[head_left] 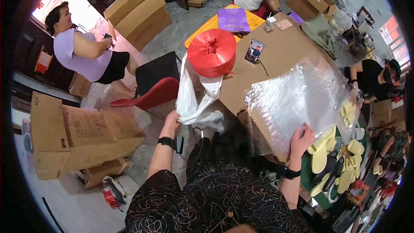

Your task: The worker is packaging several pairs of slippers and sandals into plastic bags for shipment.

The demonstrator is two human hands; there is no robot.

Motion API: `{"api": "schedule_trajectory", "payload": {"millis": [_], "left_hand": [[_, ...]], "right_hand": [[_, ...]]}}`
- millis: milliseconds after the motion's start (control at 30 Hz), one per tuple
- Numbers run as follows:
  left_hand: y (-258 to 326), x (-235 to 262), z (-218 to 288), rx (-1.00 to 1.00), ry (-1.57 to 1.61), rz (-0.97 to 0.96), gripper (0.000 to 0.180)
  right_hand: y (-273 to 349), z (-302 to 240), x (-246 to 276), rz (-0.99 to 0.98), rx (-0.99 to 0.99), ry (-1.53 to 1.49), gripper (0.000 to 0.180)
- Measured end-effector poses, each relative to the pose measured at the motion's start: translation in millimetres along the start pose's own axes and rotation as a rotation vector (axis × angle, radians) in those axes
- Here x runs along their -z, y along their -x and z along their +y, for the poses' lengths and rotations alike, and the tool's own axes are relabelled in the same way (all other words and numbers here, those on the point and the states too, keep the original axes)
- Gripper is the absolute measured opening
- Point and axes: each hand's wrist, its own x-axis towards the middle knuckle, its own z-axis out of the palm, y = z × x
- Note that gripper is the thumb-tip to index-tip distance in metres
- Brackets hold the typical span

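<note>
My left hand (pixel 171 120) grips white plastic bag (pixel 192 97) below red twine spool (pixel 211 52); right hand (pixel 301 140), fingers spread, flat on clear plastic sheet (pixel 297 97).

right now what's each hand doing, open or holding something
left hand: closed on the white plastic bag.
right hand: open, fingers spread flat on the clear plastic sheet.
</note>
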Motion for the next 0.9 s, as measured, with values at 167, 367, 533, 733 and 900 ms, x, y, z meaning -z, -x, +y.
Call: {"api": "schedule_trajectory", "payload": {"millis": [167, 367, 533, 733, 900], "left_hand": [[-18.9, 34.6, -28.3, 0.145, 0.874, -0.004, 0.043], [13.0, 7.5, 52.2, 0.12, 0.884, -0.161, 0.046], [12.5, 27.6, 87.9, 0.22, 0.65, -0.294, 0.048], [11.6, 15.8, 111.5, 0.259, 0.643, -0.386, 0.037], [37.6, 5.4, 107.2, 0.273, 0.567, -0.309, 0.037]], "right_hand": [[-1.0, -19.6, -18.8, -0.013, 0.099, -0.104, 0.035], [0.7, 4.7, -14.6, 0.015, 0.116, -0.018, 0.038], [-1.7, 0.9, -14.7, -0.031, 0.029, -0.043, 0.036], [-4.5, 1.4, -14.5, -0.013, 0.04, -0.021, 0.032], [-2.9, -9.9, -16.0, -0.057, -0.078, -0.005, 0.029]]}}
